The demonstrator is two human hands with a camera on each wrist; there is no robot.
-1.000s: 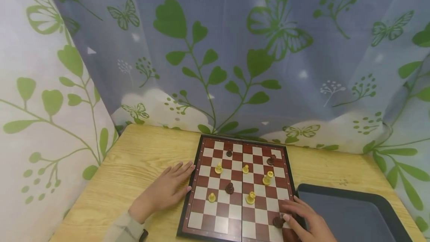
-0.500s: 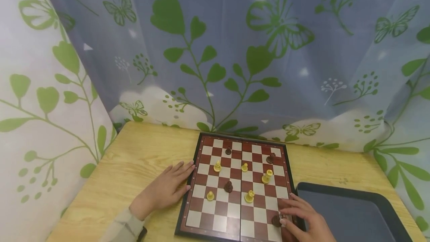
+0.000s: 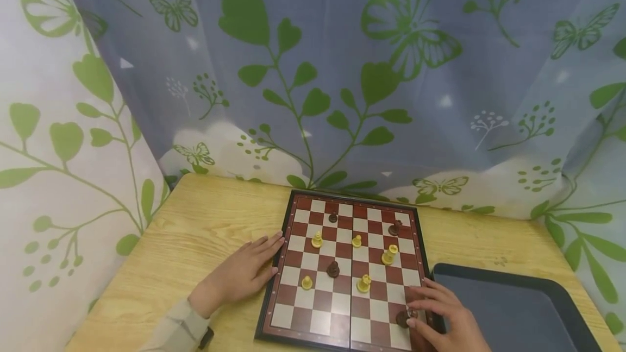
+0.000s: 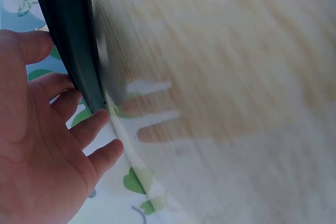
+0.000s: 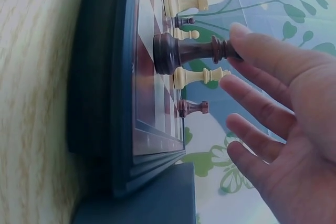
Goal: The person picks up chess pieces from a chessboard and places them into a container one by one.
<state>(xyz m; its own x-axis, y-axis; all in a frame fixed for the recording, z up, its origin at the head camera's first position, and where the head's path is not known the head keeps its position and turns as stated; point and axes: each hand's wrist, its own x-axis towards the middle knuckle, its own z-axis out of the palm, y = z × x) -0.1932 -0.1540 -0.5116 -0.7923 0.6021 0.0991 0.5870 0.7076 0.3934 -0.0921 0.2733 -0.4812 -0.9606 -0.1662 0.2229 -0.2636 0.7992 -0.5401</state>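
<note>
My right hand (image 3: 452, 314) pinches the top of a tall dark chess piece (image 3: 402, 318) between thumb and index finger, near the front right corner of the chessboard (image 3: 323, 303). In the right wrist view that piece (image 5: 191, 52) stands upright with its base on the board, its top hidden by the fingers; the other fingers are loosely bent. My left hand (image 3: 239, 273) rests on the table, fingers extended, fingertips against the board's left edge. Nearest the right hand are a cream rook (image 3: 364, 283) and a taller cream piece (image 3: 389, 255).
Cream pawns (image 3: 306, 283), a cream bishop-like piece (image 3: 317, 239) and dark pieces (image 3: 333, 269) stand scattered over the board. Right of it lies a dark tray (image 3: 504, 308) on the wooden table (image 3: 210, 211). A patterned curtain (image 3: 313, 140) hangs behind the table.
The head view has shifted slightly. The right hand's fingers have spread a little while it keeps its pinch on the dark chess piece. The left hand has stayed at the board's edge.
</note>
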